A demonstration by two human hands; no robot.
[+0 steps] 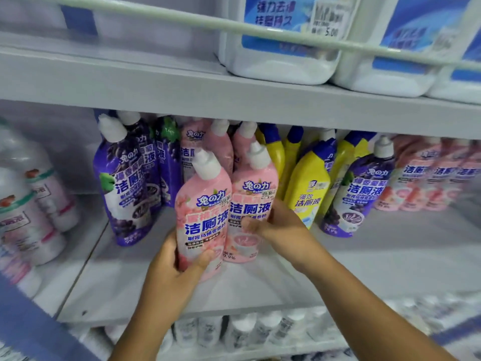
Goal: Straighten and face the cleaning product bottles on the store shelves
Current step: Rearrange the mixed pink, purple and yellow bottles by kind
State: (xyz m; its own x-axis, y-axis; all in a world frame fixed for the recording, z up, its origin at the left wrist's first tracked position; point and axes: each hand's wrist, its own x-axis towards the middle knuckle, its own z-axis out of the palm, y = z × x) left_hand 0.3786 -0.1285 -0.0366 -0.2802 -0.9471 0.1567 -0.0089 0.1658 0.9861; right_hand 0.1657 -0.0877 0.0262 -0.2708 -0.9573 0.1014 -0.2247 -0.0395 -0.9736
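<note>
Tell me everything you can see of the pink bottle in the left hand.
The front pink bottle is glossy plastic with a white angled nozzle cap, a floral label and bold blue Chinese lettering facing the camera. It stands roughly upright, leaning slightly left, near the front of the middle shelf. The left hand grips its lower part, thumb across the front. Its right side touches the second pink bottle, held by the right hand.

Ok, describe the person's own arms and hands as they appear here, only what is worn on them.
Both forearms are bare up to the bottom edge of the picture: no sleeves or cuffs show. The left hand and the right hand wear no gloves, and no watch, bracelet or ring is visible on the sides facing the camera.
</note>
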